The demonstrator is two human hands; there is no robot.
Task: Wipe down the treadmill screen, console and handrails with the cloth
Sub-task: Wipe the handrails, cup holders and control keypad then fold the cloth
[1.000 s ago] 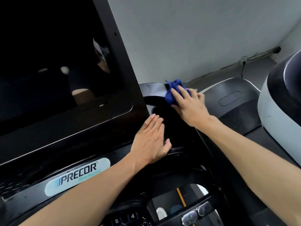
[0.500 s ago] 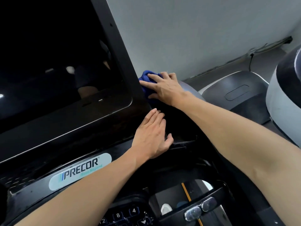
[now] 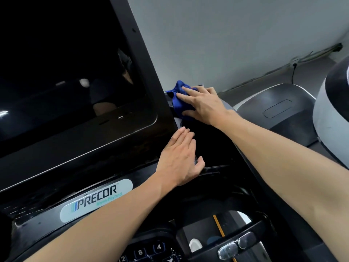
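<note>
The treadmill's big dark screen (image 3: 62, 86) fills the upper left, framed in black. Below it runs the black console (image 3: 47, 218) with a pale logo badge (image 3: 96, 200) and a number keypad (image 3: 149, 251). A bunched blue cloth (image 3: 177, 101) lies on the console's top right corner, right beside the screen frame. My right hand (image 3: 203, 104) presses on the cloth with straight, spread fingers. My left hand (image 3: 179, 159) rests flat on the console at the screen's lower right corner, fingers straight and together.
A grey wall (image 3: 226, 44) stands behind the console, with a cable (image 3: 292, 69) running along its base. A neighbouring machine's dark cover (image 3: 279, 110) and a white and black housing (image 3: 332, 114) lie to the right. Metal grip sensors (image 3: 234, 245) sit on the crossbar below.
My right hand swept the blue cloth leftwards along the console's top edge to the screen frame. My left hand stayed flat in the same spot.
</note>
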